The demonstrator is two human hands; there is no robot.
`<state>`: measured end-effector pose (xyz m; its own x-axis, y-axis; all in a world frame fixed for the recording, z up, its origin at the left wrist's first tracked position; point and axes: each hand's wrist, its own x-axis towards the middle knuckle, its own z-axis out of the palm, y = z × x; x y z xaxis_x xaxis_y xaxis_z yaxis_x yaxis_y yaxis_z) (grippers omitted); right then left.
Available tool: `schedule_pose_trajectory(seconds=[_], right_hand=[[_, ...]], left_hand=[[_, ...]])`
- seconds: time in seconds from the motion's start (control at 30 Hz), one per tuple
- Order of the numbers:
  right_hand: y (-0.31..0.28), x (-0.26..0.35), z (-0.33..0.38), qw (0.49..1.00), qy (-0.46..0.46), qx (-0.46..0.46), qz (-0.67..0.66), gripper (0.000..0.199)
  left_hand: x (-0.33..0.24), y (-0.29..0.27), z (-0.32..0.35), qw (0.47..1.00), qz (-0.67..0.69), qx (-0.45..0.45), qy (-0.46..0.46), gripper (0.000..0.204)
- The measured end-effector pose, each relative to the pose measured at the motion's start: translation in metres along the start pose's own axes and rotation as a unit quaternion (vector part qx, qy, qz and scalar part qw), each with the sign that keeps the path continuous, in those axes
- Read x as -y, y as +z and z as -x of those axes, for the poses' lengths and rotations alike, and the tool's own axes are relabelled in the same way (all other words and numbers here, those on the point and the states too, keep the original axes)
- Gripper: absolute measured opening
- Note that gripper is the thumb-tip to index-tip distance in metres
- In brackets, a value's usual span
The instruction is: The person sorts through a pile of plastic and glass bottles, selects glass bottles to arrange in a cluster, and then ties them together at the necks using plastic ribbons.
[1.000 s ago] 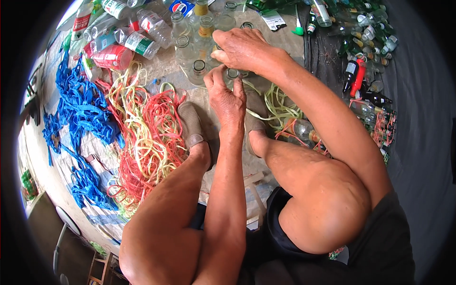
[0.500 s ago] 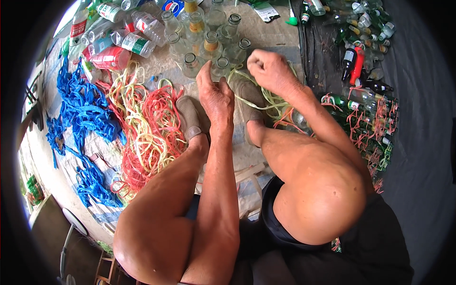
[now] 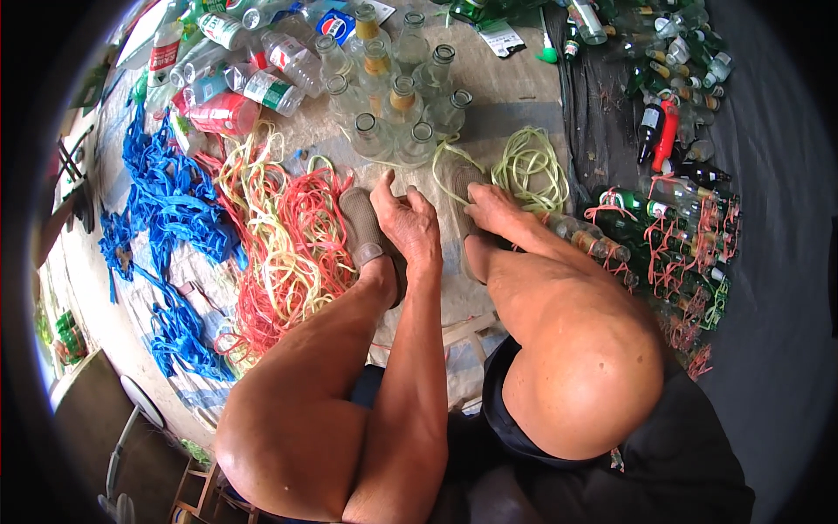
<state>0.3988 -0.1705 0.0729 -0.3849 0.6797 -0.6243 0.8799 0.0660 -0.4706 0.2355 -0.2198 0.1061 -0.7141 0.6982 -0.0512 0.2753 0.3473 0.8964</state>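
Several clear glass bottles [image 3: 403,109] stand upright in a tight cluster on the ground sheet in front of me, some with yellowish bands. A pale yellow-green strip of plastic twine [image 3: 441,186] runs at their base and curves down toward my right hand. My right hand [image 3: 496,210], over my right shoe [image 3: 464,182], has its fingers pressed together, apparently on that strip. My left hand [image 3: 408,225] hovers between the shoes, palm mostly hidden, fingers loosely bent and apart, with nothing visible in them. A loose coil of the same twine [image 3: 534,166] lies beyond my right hand.
Red and yellow twine [image 3: 288,236] is heaped beside my left shoe [image 3: 358,218]. Blue strips [image 3: 170,192] lie further left. Plastic bottles [image 3: 275,92] pile up at the far left. Glass bottles tied with pink twine [image 3: 672,218] lie at the right, on dark sheeting [image 3: 777,218].
Both hands have come back toward me from the bottles, the right one more, down to the right shoe. The view has shifted slightly, and the yellow-green coil now shows fully.
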Motion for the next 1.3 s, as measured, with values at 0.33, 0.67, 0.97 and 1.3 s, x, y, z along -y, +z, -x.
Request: schedule_pose_trajectory(seconds=[0.33,0.67,0.97,1.3], right_hand=[[-0.003,-0.014,-0.005,0.986,0.009,-0.038,-0.161,0.014],[-0.055,0.015,0.029,0.93,-0.001,-0.086,-0.356,0.026],[-0.06,-0.022,0.032,0.967,0.026,-0.183,-0.174,0.024],[-0.086,-0.037,0.028,0.955,-0.049,-0.244,-0.16,0.02]], left_hand=[[0.016,0.003,0.032,0.991,-0.037,0.106,-0.066,0.031],[-0.009,-0.011,0.038,0.987,-0.013,0.158,-0.003,0.023],[-0.032,-0.034,0.056,0.982,-0.035,0.185,0.008,0.025],[-0.085,-0.032,0.026,0.98,-0.065,0.149,0.118,0.023]])
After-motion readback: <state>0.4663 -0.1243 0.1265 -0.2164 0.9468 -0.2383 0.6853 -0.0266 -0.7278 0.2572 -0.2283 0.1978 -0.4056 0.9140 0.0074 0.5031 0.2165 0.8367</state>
